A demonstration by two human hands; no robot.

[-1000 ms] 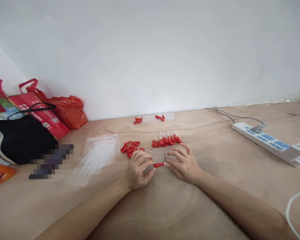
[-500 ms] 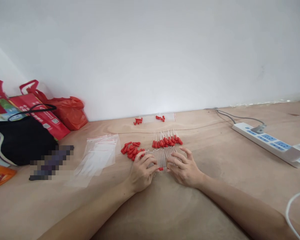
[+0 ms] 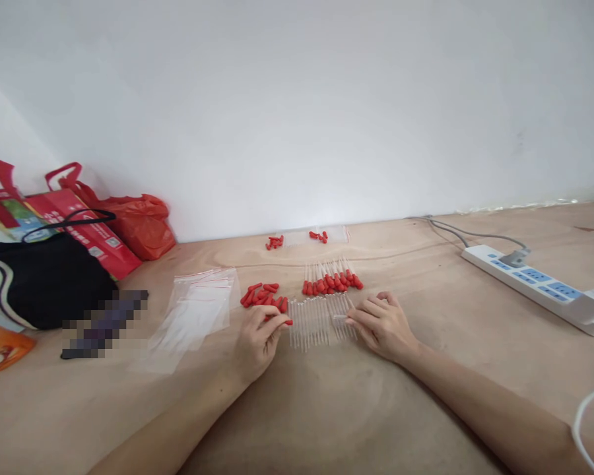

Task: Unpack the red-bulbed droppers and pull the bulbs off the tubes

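Observation:
My left hand [image 3: 258,335] is closed, with a red rubber dropper bulb [image 3: 288,322] pinched at its fingertips, the tip pointing right. Across from it, my right hand [image 3: 383,328] grips one end of a clear glass dropper tube [image 3: 340,318], held sideways. Between the hands lies a row of bare glass tubes [image 3: 309,323], side by side on the wooden surface. Droppers with red bulbs fitted [image 3: 329,282] form a row just behind. A pile of loose red bulbs [image 3: 262,294] sits beyond my left hand, partly covered by its fingers.
Clear zip bags [image 3: 198,307] lie at left, near a black bag [image 3: 44,277] and red bags [image 3: 141,224]. More red bulbs [image 3: 275,242] rest by the wall [image 3: 297,119]. A white power strip [image 3: 529,280] with a grey cable stands at right; a white cable [image 3: 581,422] curves nearby.
My hands have moved apart from the near-touching position over the tubes. The left went left with a red bulb, the right slightly right with a tube. More of the tube row shows.

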